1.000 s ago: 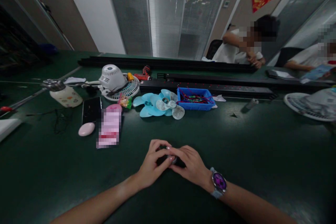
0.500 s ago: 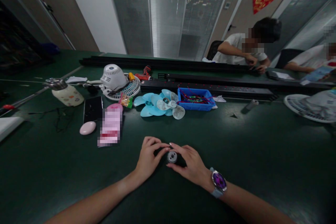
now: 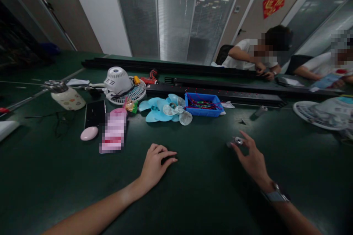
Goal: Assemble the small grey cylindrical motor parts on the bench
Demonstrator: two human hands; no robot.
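Observation:
My right hand (image 3: 252, 158) pinches a small round grey metal cylinder (image 3: 238, 140) between thumb and fingers, right of centre above the table. Its end facing me has a dark middle; the rest is blurred, and I cannot tell its exact kind. My left hand (image 3: 157, 161) rests on the dark green table (image 3: 193, 191) with index finger and thumb stretched out and apart, holding nothing. A similar silvery cylinder (image 3: 261, 110) stands farther back, beyond my right hand. Near it lies a small dark triangular piece (image 3: 242, 121).
Light-blue fan blades (image 3: 162, 109) and a blue bin (image 3: 205, 112) of wires lie ahead. A pink case (image 3: 114, 130), a phone (image 3: 95, 113) and a white fan (image 3: 118, 80) are on the left. Another fan (image 3: 322, 115) is at right. Two people sit across the table.
My right hand has moved right and away from my left hand, carrying the metal cylinder. My left hand has stayed in place, its fingers now free of the cylinder.

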